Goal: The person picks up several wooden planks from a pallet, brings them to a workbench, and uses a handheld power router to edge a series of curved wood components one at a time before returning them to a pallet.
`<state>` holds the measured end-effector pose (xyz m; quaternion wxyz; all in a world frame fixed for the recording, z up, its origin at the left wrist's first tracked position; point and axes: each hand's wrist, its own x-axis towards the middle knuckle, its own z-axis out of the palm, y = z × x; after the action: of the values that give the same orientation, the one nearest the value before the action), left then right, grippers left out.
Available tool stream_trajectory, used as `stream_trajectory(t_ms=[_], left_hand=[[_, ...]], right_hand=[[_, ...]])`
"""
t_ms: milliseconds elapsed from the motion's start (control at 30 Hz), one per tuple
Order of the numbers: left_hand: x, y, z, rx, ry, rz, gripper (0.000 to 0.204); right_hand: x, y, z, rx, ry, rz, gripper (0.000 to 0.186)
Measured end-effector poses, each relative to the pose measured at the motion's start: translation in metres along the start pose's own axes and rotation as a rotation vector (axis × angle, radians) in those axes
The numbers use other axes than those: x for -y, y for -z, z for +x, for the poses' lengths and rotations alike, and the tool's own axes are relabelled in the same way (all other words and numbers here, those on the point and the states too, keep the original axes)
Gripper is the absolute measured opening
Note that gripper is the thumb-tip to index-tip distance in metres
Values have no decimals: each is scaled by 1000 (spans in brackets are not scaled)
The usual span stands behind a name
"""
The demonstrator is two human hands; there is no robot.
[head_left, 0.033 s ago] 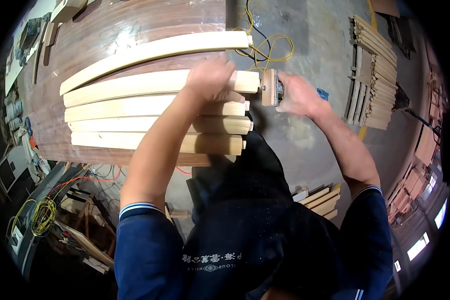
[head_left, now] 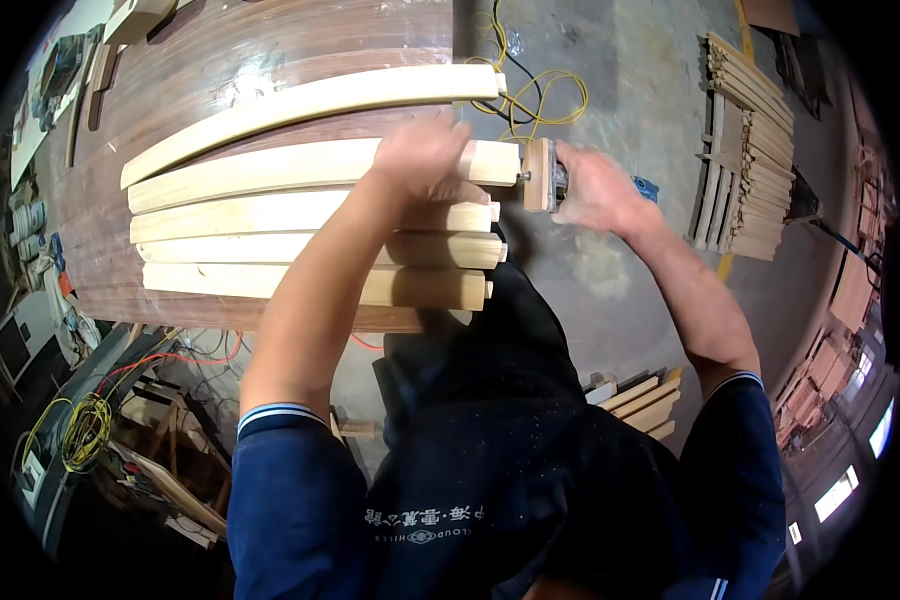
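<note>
If the left hand [head_left: 420, 162] grasping a board [head_left: 270, 172] slackens, the tool [head_left: 540, 176] gripped by the right hand [head_left: 602, 190] could skid.

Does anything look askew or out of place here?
Mildly: the farthest slat lies askew, its right end angled away from the other four slats, which sit closer together. On the floor, a yellow cord lies in loose loops. No damage or spill is evident.
</note>
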<state>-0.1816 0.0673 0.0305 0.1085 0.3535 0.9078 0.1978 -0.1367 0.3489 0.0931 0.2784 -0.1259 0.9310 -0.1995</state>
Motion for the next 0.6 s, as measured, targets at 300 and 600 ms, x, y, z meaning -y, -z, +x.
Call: stream_trajectory(t_ms=[300, 600], left_hand=[[-7, 29, 19, 375, 149, -75, 79], [-6, 30, 22, 388, 157, -100, 80]], right_hand=[[13, -3, 4, 12, -33, -120, 58], [22, -6, 2, 12, -95, -160, 70]])
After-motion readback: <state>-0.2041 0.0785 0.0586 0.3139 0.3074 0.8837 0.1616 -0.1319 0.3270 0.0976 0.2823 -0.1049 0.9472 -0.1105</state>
